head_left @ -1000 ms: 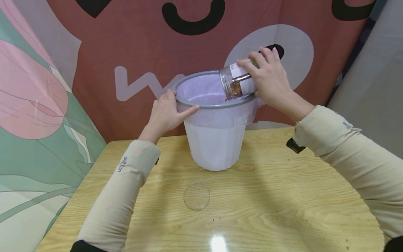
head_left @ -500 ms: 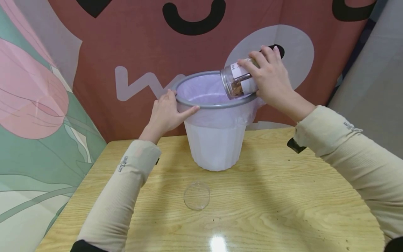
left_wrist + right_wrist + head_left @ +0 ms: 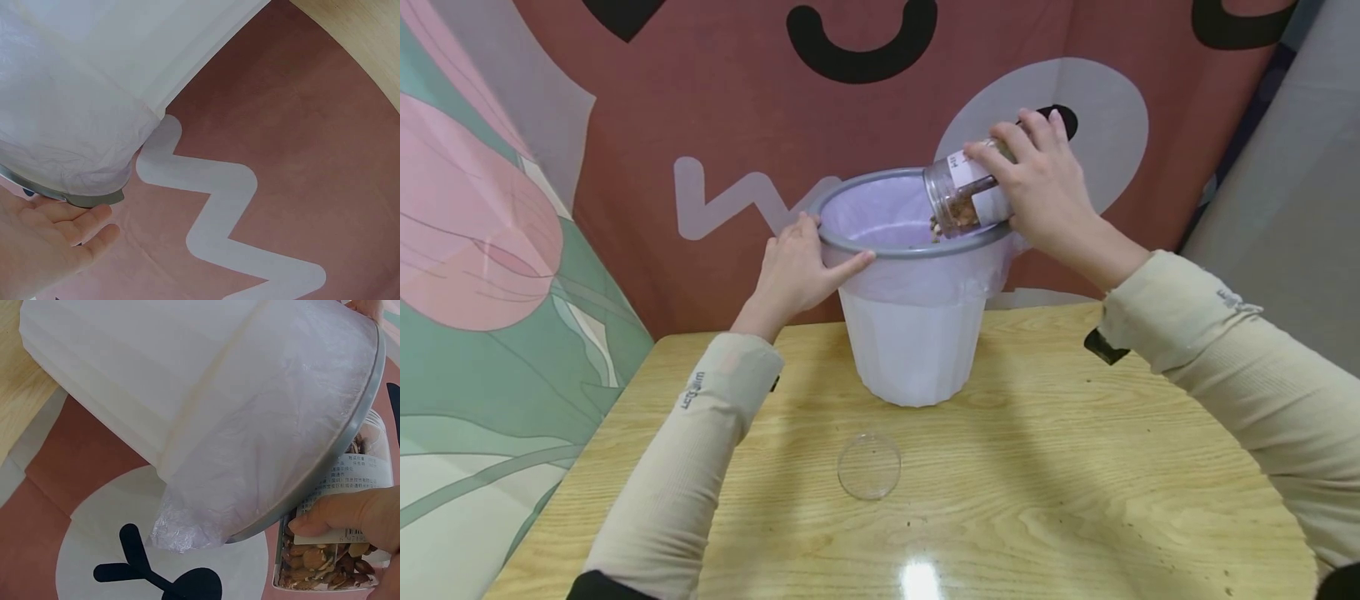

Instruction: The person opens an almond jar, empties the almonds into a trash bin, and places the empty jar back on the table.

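My right hand [image 3: 1047, 187] grips a clear jar [image 3: 964, 196] with white labels, tipped on its side over the bin's right rim, mouth toward the inside. Brown nuts [image 3: 322, 564] lie in the jar in the right wrist view; small pale pieces [image 3: 936, 229] drop from its mouth. The white trash bin [image 3: 917, 350] stands upright on the table, lined with a thin lilac bag [image 3: 880, 208] held under its grey rim. At the rim's left side my left hand [image 3: 793, 267] holds on, thumb along the front; the left wrist view shows its fingers [image 3: 90, 219] at the rim.
A clear round lid [image 3: 868, 467] lies on the wooden table [image 3: 1075, 467] in front of the bin. Dark crumbs dot the tabletop. A printed reddish cloth [image 3: 737, 100] hangs directly behind the bin, and a grey curtain [image 3: 1285, 183] hangs at the right.
Small pale pieces now fall from the jar's mouth, where none showed half a second ago. The contents shift inside the jar, which moves only slightly. My left hand and the bin stay in place.
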Demonstrator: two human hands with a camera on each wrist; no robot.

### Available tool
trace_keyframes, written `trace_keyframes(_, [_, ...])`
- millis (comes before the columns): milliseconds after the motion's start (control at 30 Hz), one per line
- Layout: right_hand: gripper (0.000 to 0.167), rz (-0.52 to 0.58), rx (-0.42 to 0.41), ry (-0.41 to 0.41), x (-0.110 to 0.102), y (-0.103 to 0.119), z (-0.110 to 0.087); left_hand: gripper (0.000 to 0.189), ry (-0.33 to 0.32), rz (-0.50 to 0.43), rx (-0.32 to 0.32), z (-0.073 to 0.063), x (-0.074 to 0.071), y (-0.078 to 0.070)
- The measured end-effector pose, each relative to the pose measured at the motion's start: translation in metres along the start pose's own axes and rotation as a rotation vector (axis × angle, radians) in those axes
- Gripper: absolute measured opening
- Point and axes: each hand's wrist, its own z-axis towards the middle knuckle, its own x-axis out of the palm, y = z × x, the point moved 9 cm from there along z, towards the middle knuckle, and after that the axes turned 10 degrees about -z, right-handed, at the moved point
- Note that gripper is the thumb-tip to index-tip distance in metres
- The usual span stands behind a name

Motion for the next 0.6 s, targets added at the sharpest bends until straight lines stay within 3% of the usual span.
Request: trace_keyframes(600, [0.07,0.0,-0.017,-0.038,-0.003,0.001,0.0026,0.101,-0.015,-0.016,0.009,0.0007,-0.0011,0.0005])
